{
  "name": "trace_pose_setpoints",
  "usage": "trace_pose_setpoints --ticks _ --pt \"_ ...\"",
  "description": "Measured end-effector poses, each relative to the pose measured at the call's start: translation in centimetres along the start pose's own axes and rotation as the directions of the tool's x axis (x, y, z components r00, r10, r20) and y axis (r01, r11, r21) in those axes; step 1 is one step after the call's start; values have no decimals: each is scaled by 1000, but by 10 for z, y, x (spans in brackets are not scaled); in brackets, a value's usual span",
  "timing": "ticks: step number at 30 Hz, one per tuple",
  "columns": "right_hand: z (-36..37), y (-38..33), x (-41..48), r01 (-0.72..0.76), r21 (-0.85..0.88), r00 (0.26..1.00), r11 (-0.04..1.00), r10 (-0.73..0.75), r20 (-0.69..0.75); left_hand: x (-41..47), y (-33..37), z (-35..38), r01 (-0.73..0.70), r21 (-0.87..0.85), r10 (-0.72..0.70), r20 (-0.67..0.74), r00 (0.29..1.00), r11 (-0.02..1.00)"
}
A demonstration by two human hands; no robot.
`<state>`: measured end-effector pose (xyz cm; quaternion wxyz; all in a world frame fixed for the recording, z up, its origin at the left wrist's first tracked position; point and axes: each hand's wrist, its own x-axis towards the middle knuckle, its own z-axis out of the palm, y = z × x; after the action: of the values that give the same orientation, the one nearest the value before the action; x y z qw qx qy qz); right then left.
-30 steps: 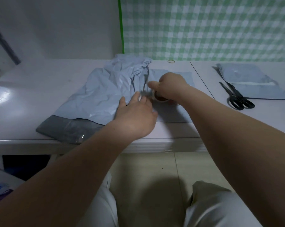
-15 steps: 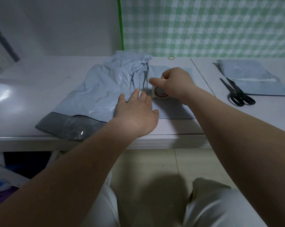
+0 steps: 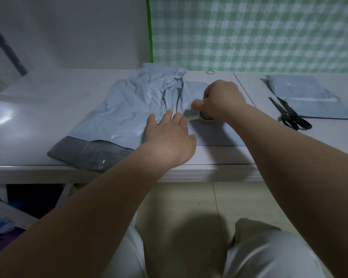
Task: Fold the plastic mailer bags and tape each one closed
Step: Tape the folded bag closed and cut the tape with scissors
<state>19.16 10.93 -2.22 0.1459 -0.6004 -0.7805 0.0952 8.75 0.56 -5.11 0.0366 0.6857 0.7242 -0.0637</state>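
The left hand (image 3: 169, 137), grip wide, is pressing the mailer bag (image 3: 133, 109) flat while the right hand (image 3: 219, 101) is holding the tape roll (image 3: 206, 118) in a tight grip.

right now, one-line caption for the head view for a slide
Left hand flat on a grey mailer bag while the right hand holds a tape roll; scissors lie aside.

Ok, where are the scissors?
In the head view, the black scissors lie on the table at the right, beside the folded mailer bag.
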Motion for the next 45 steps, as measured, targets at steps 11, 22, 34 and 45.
trace_pose_setpoints --ticks 11,22,34,45 --pt "10 12 -11 18 295 1000 955 -16 -11 3 7 2 46 -67 -47 -14 999 997" --pt "12 3 -16 49 334 999 941 -38 -39 5 23 3 51 -41 -53 -44 998 998" --pt "7 7 -18 44 375 999 926 -32 -37 8 26 12 -13 -104 2 -103 995 994" --pt "-2 14 -15 45 281 999 959 -48 2 6 26 9 5 -69 -10 -62 998 998"
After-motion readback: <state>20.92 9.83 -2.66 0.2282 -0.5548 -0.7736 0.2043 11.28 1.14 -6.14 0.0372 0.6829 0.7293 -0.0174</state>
